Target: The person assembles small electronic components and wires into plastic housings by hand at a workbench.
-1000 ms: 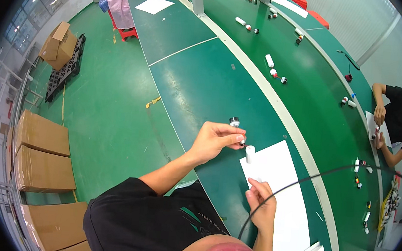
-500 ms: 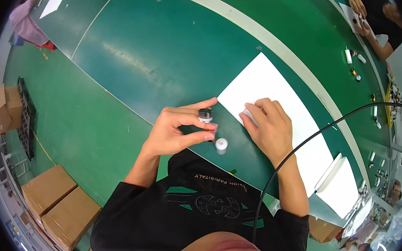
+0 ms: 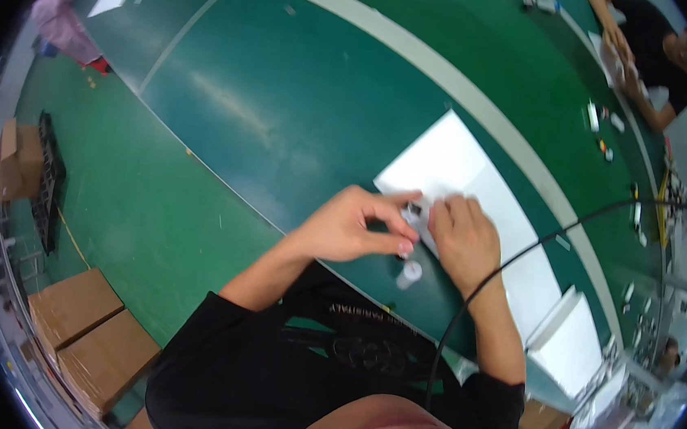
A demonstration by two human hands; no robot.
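On green desk [image 3: 286, 120] before me, one white paper sheet [image 3: 462, 172] lies, long axis running away up-left to down-right. Two hands meet at its near corner. Left hand [image 3: 350, 227] curled, fingertips pinched on one small silver-grey part [image 3: 411, 215]; its axis I cannot tell, too small. Right hand [image 3: 462, 237] palm down on sheet, fingers bent, touching same part; grip I cannot tell. One small white cylinder [image 3: 409, 274] stands upright just beside hands, nearer me. One black cable [image 3: 520, 254] arcs over right wrist.
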